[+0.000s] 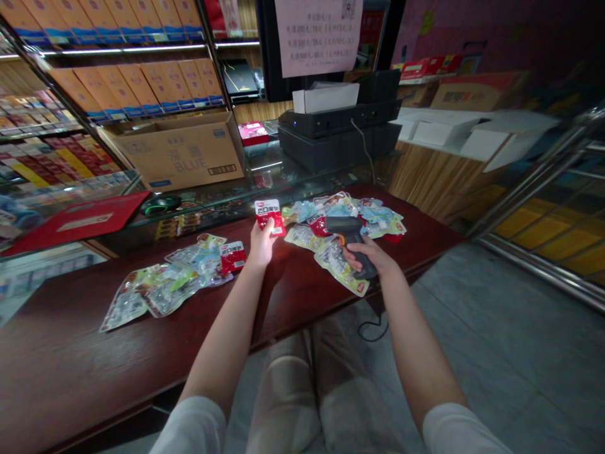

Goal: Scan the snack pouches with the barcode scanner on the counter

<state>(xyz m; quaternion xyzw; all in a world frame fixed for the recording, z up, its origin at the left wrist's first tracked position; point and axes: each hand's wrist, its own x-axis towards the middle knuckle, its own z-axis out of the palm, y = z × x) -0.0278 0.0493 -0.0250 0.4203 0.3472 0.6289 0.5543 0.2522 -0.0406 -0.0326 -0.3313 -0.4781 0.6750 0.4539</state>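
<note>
Between the thumb and fingers of my left hand (263,244) is a small red-and-white snack packet (268,211), held up over the table. My right hand (368,257) is wrapped round the handle of a dark barcode scanner (346,227), whose head points left toward the packet. Under and behind the scanner lies a pile of shiny snack packets (302,236), mostly green and blue with some red ones. A second pile of packets (165,280) is spread on the table to the left, with a red packet (232,257) at its right end.
The dark red wooden table (61,340) meets a glass counter with a mouse (161,205), a red folder (94,214) and a cardboard box (179,151). A black cash drawer (331,146) stands behind. A cable (373,331) hangs below the table; a metal railing (543,271) is at right.
</note>
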